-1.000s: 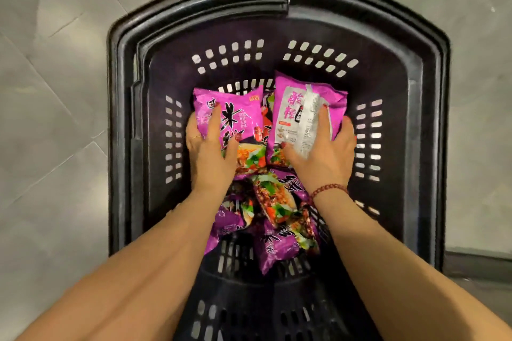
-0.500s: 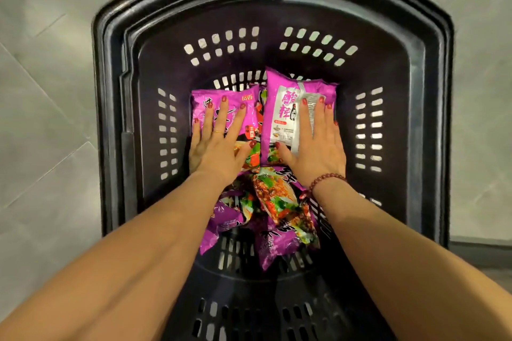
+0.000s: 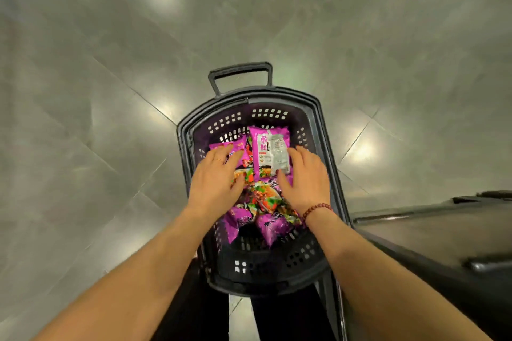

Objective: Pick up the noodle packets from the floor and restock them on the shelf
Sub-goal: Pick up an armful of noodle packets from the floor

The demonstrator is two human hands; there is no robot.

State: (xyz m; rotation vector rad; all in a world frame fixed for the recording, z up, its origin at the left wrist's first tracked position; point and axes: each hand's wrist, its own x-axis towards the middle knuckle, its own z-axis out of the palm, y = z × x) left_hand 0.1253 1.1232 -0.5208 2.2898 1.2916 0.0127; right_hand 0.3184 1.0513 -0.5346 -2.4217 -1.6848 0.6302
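Observation:
Several purple noodle packets lie inside a black plastic basket (image 3: 183, 133) on the floor. One packet (image 3: 268, 147) with a white label lies face up at the far end, beside another purple packet (image 3: 240, 147). More packets (image 3: 270, 225) are piled nearer to me. My left hand (image 3: 216, 177) lies with straight fingers on the left packet. My right hand (image 3: 306, 177) rests at the right edge of the labelled packet, thumb on its lower part, fingers loosely bent. Neither hand plainly holds a packet.
The basket's pull handle (image 3: 240, 70) sticks out at its far end. Glossy grey floor tiles (image 3: 110, 119) surround it. A dark, low shelf base or ledge (image 3: 432, 232) runs along the right, close to the basket. My dark trouser legs show below the basket.
The view has pulled far back and up, so the basket looks much smaller. Both hands have eased from pressing flat on the two far packets and sit more loosely.

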